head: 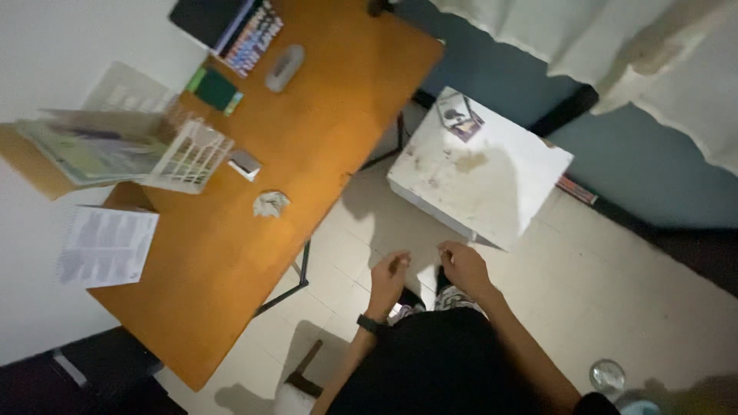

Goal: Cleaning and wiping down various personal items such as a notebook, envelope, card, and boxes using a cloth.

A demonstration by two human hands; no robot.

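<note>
Both my hands hang in front of me over the pale tiled floor. My left hand (388, 280), with a dark watch on its wrist, has loosely curled fingers and holds nothing that I can see. My right hand (463, 266) is loosely curled too, just below the near corner of a stained white box-like table (492, 192). Neither hand touches anything. The hands are a short way apart. My dark clothing fills the bottom of the view.
An orange desk (323, 138) on the left carries a crumpled paper (270, 204), a white wire basket (192, 157) with papers, a printed sheet (106, 246), a green booklet (215, 89), a grey case (285, 68) and books (250, 34). A glass (607, 376) stands on the floor at the lower right.
</note>
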